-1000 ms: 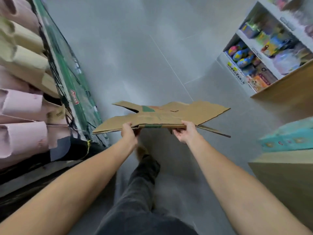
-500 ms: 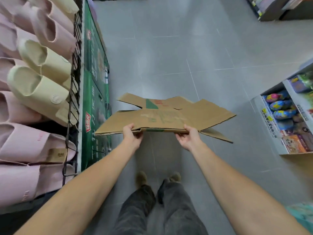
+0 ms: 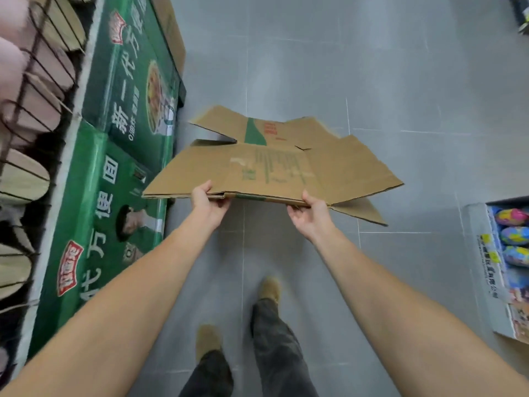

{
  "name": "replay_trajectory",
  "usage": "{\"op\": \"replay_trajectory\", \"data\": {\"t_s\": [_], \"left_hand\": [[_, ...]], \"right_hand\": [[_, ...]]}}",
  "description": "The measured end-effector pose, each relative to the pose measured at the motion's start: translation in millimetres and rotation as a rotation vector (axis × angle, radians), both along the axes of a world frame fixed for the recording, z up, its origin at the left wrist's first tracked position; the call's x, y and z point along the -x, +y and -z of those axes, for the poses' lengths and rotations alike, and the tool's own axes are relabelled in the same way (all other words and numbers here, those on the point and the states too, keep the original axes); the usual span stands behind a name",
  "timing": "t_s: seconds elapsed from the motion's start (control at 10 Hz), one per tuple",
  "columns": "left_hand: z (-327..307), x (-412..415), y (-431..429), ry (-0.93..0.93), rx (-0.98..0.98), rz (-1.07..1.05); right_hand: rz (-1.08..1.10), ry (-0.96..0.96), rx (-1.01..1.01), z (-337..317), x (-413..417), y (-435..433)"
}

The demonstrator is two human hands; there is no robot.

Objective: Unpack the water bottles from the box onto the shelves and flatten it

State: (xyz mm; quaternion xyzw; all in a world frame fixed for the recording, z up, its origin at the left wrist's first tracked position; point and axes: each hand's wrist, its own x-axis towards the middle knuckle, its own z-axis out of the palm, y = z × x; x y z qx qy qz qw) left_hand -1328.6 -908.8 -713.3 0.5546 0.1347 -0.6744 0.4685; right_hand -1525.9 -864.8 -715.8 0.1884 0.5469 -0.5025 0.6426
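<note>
A flattened brown cardboard box (image 3: pixel 274 164) with green and red print hangs level above the grey tiled floor, its flaps spread out to the far side and right. My left hand (image 3: pixel 207 203) grips its near edge on the left, thumb on top. Along the same edge to the right, my right hand (image 3: pixel 310 216) grips it too, fingers curled underneath. No water bottles are in view.
Green printed cartons (image 3: pixel 114 167) are stacked at the left beside a wire rack of slippers (image 3: pixel 25 173). A white shelf unit with colourful toys (image 3: pixel 506 253) stands at the right. My legs and shoes (image 3: pixel 269 287) are on the floor below the box.
The view has swung from the right shelves towards the left and down; the green cartons now fill the left. I still carry the flat box in both hands, and my feet have stepped forward.
</note>
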Motion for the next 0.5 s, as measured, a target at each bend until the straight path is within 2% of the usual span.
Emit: {"op": "replay_trajectory", "data": {"t_s": [0.1,0.2,0.3,0.4,0.5], "left_hand": [[43,-11,-26,-0.013,-0.01,-0.025],[111,-31,-32,-0.053,-0.125,-0.111],[149,-53,-23,-0.122,-0.212,-0.143],[162,-65,-12,-0.184,-0.293,-0.087],[161,-78,16,-0.204,-0.41,-0.019]], "right_hand": [[-0.076,-0.02,0.019,40,-4,-29],[-0.208,-0.011,-0.053,99,-22,-46],[-0.325,0.032,-0.122,135,-41,-47],[-0.443,0.071,-0.228,153,-51,-39],[-0.67,0.103,-0.349,157,-69,-10]]}}
